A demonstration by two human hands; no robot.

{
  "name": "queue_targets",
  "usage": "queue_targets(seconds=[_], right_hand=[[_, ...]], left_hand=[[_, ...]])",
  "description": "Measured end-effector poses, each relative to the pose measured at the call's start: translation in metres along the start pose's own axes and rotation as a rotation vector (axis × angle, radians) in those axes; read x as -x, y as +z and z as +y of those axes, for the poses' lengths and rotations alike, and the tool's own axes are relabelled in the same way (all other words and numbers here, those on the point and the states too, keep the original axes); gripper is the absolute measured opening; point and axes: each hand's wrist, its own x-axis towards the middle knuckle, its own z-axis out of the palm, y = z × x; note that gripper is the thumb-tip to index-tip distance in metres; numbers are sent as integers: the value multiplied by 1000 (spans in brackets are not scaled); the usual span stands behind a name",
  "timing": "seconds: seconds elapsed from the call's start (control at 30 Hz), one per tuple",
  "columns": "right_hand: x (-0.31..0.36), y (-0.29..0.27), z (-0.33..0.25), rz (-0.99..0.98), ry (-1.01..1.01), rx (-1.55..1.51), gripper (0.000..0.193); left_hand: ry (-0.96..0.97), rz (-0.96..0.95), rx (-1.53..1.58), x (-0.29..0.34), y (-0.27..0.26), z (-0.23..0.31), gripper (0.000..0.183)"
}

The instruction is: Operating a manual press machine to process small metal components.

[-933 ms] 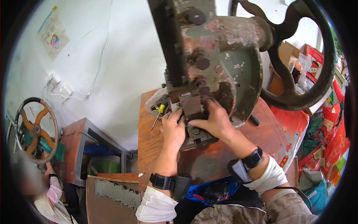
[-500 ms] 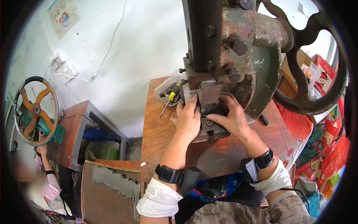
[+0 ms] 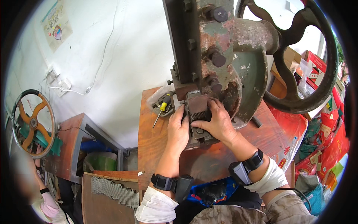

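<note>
A ridged stack of thin dark metal pieces [image 3: 199,115] lies in the tool bed of a hand-wheel press [image 3: 240,71], just under a flat metal plate [image 3: 197,103]. My left hand [image 3: 178,130] is closed against the stack's left side, its fingers pointing up toward the plate. From the right, my right hand [image 3: 220,123] grips the stack, with its thumb across the near side and its fingers along the far right side. Part of the stack is hidden by my fingers and the plate. A bolted clamp block [image 3: 200,134] sits just nearer than the stack.
A yellow-black screwdriver [image 3: 163,106] leans in a tray left of the press on the wooden table [image 3: 153,164]. The big handwheel [image 3: 332,74] stands at right. Rows of grey metal pieces [image 3: 112,190] lie on a board at lower left. Another person's pink sleeve [image 3: 48,203] shows beyond.
The view has shifted, so the press sits further left in it. My hands stay at the stack; the plate now covers more of it, and my left fingers sit slightly lower beside it.
</note>
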Motion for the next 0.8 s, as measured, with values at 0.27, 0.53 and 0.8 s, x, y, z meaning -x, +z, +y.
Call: queue_targets(seconds=[0.27,0.53,0.8], right_hand=[[1,-16,7,-17,-69,-133,64],[0,-7,23,-37,-119,-200,53],[5,-93,-39,-41,-36,-106,47]], left_hand=[[103,-138,-391,1,-8,10,40],[-37,-182,-318,1,-9,15,41],[52,-197,-271,-1,-10,5,43]])
